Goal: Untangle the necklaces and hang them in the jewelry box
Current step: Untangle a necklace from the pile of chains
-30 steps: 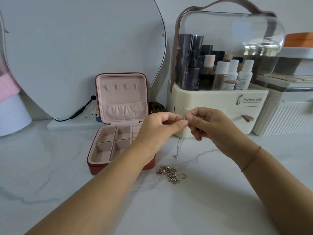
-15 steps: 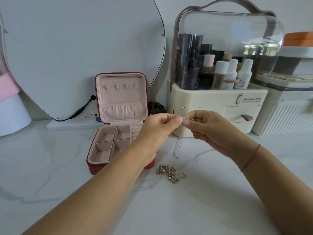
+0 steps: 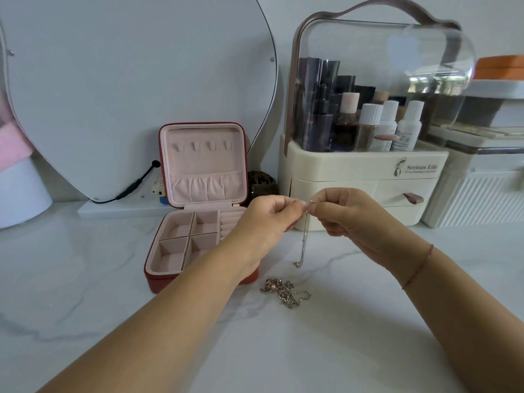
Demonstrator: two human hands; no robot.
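left hand and right hand pinching thin silver chain, hanging above marble tabletop; tangled necklaces lying below; open red jewelry box standing left.

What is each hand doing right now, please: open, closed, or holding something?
Left hand: closed, pinching the top of the thin necklace.
Right hand: closed, pinching the same necklace at its top.
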